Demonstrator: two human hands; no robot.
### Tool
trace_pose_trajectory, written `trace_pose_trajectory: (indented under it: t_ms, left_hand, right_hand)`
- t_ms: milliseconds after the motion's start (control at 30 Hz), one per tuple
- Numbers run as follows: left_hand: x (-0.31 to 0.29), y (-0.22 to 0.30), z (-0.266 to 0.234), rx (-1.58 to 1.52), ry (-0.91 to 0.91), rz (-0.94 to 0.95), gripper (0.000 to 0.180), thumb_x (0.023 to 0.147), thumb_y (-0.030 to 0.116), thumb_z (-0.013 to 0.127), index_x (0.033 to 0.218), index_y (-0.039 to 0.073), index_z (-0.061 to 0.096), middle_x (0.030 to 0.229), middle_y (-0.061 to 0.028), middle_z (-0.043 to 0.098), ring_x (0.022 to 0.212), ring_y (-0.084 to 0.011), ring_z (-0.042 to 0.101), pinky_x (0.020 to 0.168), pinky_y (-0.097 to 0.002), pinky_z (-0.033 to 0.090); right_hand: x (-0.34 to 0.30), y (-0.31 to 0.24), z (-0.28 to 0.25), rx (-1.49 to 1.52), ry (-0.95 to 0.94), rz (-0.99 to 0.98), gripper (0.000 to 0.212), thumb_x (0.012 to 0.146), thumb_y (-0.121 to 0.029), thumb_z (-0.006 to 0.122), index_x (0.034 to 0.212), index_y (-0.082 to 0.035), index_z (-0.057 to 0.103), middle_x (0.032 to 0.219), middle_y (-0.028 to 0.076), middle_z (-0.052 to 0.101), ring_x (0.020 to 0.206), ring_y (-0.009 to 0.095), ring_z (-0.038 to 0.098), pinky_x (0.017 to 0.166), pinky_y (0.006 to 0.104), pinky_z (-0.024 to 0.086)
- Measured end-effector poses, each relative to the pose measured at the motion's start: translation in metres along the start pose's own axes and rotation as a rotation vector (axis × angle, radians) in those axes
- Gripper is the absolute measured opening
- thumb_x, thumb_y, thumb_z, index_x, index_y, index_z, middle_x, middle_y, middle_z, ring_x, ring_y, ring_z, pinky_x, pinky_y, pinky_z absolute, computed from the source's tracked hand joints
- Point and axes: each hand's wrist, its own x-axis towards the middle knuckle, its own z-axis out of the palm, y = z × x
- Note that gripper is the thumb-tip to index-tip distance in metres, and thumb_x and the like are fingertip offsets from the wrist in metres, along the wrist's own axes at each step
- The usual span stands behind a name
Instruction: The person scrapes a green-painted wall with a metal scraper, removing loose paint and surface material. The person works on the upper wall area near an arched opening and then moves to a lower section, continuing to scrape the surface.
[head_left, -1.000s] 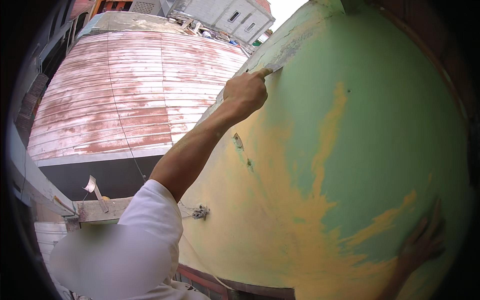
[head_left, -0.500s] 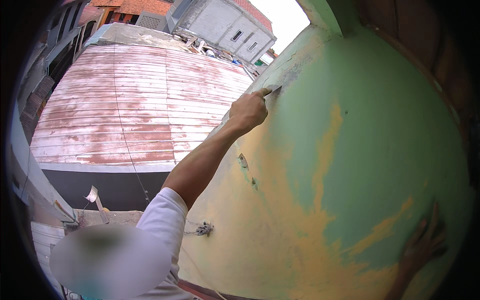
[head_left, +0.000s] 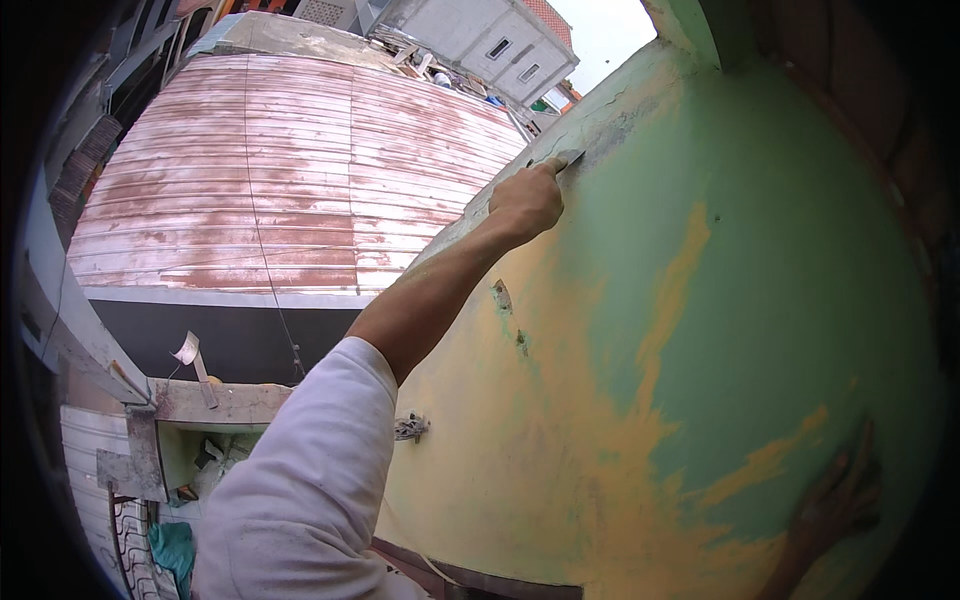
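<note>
My left hand is closed round a putty knife, with the arm stretched up and forward. Its metal blade lies at the wall's outer edge, by a grey patch where the paint is worn and cracked. The handle is hidden in my fist. The wall is green above, with streaky yellow-orange paint lower down. At the lower right, in shadow, my right hand rests against the wall with its fingers spread and holds nothing.
Two chipped holes mark the wall below my left forearm. A bundle of wire sticks out lower down. Beyond the wall's edge lies a rusty corrugated roof at a lower level. A thin cable hangs across it. Teal cloth lies below left.
The view has shifted, so the wall and roof sit differently in it. My left hand keeps the putty knife at the worn edge, its blade now showing more. My right hand stays on the wall.
</note>
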Motion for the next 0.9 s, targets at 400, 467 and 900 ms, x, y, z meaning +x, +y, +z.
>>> trace_pose_trajectory:
  t_ms: [400,467,900]
  left_hand:
    - [0.078,0.057,-0.036,0.036,0.054,-0.029,0.054,0.095,0.012,0.05,0.148,0.019,0.054,0.126,-0.0169,0.071,0.115,-0.031,0.07,0.1,-0.042,0.054]
    - [0.062,0.046,-0.033,0.027,0.0,0.046,0.055,0.095,0.014,0.053,0.149,0.021,0.054,0.124,-0.0162,0.072,0.114,-0.0304,0.07,0.096,-0.0427,0.055]
    - [0.029,0.027,-0.02,0.068,-0.024,0.093,0.058,0.094,0.009,0.054,0.15,0.023,0.053,0.124,-0.0161,0.072,0.109,-0.0307,0.071,0.091,-0.0437,0.056]
  right_hand:
    - [-0.001,0.005,0.004,-0.039,0.055,0.05,0.055,0.11,-0.058,0.021,0.16,-0.042,0.035,0.146,0.023,0.049,0.137,0.04,0.046,0.112,0.0736,0.023]
    - [-0.003,0.009,0.005,0.026,-0.038,-0.008,0.055,0.11,-0.058,0.021,0.16,-0.041,0.036,0.146,0.023,0.049,0.136,0.04,0.047,0.112,0.0724,0.024]
    - [-0.004,-0.005,0.0,-0.018,0.111,-0.02,0.054,0.111,-0.055,0.024,0.159,-0.038,0.041,0.139,0.025,0.053,0.125,0.043,0.051,0.11,0.0673,0.028]
